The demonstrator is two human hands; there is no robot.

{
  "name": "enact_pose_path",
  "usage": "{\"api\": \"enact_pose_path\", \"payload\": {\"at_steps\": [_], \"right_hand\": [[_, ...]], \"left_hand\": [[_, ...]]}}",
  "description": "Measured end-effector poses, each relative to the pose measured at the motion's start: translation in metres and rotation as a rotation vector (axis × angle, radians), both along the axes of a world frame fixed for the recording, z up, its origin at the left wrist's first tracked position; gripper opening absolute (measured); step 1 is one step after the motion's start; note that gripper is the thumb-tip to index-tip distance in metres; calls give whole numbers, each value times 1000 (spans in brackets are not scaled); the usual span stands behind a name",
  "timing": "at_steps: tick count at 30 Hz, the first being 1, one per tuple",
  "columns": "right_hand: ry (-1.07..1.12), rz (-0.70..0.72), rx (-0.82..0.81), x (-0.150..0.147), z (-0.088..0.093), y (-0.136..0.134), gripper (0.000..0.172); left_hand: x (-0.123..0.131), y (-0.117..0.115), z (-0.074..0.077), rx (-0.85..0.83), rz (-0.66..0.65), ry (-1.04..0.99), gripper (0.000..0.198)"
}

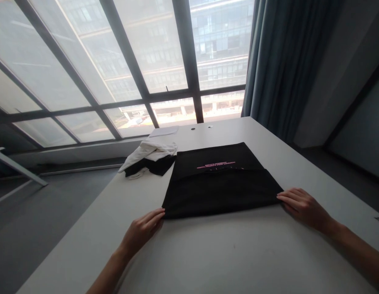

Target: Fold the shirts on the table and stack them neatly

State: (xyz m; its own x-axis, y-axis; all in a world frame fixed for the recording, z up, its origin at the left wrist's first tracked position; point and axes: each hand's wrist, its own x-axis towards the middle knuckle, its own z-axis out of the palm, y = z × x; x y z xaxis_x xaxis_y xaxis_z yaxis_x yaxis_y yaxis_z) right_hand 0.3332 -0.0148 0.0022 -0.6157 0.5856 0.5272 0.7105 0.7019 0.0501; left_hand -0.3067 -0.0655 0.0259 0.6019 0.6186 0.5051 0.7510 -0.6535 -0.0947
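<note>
A black T-shirt (220, 190) lies folded into a flat, roughly rectangular shape on the white table (201, 253). Pink lettering shows upside down on its far part, beyond a folded edge that crosses the cloth. My left hand (146, 224) pinches the near left corner between thumb and fingers. At the near right corner, my right hand (304, 206) grips the cloth the same way. The near edge runs fairly straight between both hands. My thumbs are mostly hidden.
Left of the shirt is a crumpled pile of white cloth (152, 150) and black cloth (161, 166). Behind it lies a flat white sheet (164, 131). A small dark round object (193, 129) sits near the far edge. Windows and a blue-grey curtain (278, 69) stand beyond.
</note>
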Motion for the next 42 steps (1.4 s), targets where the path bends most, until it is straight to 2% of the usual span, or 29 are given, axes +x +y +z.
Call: {"api": "enact_pose_path", "payload": {"at_steps": [4,8,11,14,18,21,27,31,35,38,42], "right_hand": [[5,42,-18,9,-1,-38,26],[-5,54,-36,15,-11,-72,34],[5,35,-44,17,-19,-84,37],[8,-7,-65,21,-22,-83,42],[-12,-26,-104,30,-20,-77,50],[9,-23,-136,34,-21,-75,51],[112,1,-163,31,-18,-71,46],[78,25,-116,30,-14,-67,46],[19,50,-93,36,-13,-66,40],[8,51,-100,40,-12,-67,45],[43,43,-87,39,-10,-69,57]], "left_hand": [[-5,-39,3,-35,-44,5,28],[-10,-73,-10,-76,-45,-39,35],[-10,-84,-19,-108,-27,-69,39],[-7,-83,-19,-161,4,-73,42],[-8,-77,-9,-286,93,-48,52],[-11,-75,-6,-356,103,-49,57],[-12,-72,-17,-320,49,-175,45],[-13,-70,-20,-289,56,-254,38],[-16,-66,-16,-274,33,-198,37],[-16,-65,-11,-272,9,-117,43],[-16,-65,-8,-281,-14,-85,41]]}}
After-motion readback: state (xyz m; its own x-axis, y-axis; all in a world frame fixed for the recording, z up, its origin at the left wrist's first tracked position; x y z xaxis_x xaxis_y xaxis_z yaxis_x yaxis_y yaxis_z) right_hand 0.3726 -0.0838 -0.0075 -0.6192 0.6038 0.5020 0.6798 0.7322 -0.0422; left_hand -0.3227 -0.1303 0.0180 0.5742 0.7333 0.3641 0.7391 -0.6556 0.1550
